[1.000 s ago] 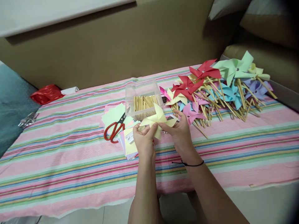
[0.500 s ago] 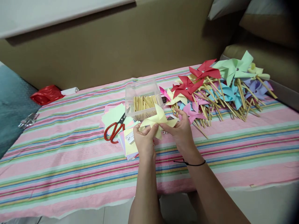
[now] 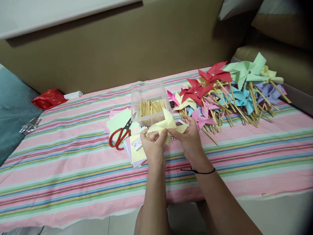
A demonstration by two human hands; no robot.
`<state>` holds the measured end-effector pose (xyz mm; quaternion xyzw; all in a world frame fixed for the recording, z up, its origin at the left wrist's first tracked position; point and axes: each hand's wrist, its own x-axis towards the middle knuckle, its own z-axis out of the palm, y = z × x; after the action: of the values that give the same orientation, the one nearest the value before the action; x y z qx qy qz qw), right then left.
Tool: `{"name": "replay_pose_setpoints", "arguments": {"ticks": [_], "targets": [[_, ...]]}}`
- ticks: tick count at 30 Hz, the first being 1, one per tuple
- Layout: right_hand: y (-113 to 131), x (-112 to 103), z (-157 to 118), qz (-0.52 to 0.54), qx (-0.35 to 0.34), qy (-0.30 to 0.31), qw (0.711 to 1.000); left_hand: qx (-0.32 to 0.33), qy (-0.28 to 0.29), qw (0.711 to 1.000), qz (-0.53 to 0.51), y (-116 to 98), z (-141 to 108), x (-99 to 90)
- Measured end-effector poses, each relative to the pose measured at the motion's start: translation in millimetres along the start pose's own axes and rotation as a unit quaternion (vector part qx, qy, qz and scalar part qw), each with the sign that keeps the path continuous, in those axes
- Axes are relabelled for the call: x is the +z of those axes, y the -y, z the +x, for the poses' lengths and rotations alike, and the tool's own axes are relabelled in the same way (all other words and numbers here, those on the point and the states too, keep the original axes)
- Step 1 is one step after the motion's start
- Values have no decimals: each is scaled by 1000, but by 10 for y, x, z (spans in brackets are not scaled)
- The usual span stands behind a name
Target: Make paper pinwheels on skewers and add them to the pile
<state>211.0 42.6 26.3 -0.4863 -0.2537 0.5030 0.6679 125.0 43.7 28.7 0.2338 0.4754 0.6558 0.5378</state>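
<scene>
A pale yellow paper pinwheel is held up between my two hands, its blades folded in toward the middle. My left hand is closed on its lower left side, thumb pressed near the centre. My right hand pinches the right side, the thumb also by the centre and the forefinger raised. Just behind the pinwheel stands a clear plastic box holding many thin wooden sticks. Left of my hands, red-handled scissors lie on coloured paper sheets. A small white packet rests on more sheets.
A heap of colourful pinwheels on sticks lies to the right. At the far left are a red plastic bag, a white item and a silvery clear packet. The striped cloth covers the surface, backed by a brown upright panel.
My left hand has shifted slightly right and its fingers have curled in more under the pinwheel. My right hand and the pinwheel stay nearly in place.
</scene>
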Motion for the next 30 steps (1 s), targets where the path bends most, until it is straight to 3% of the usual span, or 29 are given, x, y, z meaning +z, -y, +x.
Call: {"name": "replay_pose_setpoints", "arguments": {"ticks": [7, 14, 19, 26, 30], "targets": [[63, -138, 79, -30, 39, 19, 999, -49, 48, 998, 16, -95, -12, -35], [160, -367, 138, -148, 128, 122, 973, -79, 113, 978, 159, -214, 19, -215], [32, -431, 170, -194, 99, 150, 965, -81, 166, 961, 207, -136, 35, -280], [-20, -471, 199, -241, 68, 155, 956, -74, 170, 954, 236, -123, 42, -280], [-9, -425, 182, -207, 93, 154, 962, -64, 143, 961, 227, -117, 44, -267]]}}
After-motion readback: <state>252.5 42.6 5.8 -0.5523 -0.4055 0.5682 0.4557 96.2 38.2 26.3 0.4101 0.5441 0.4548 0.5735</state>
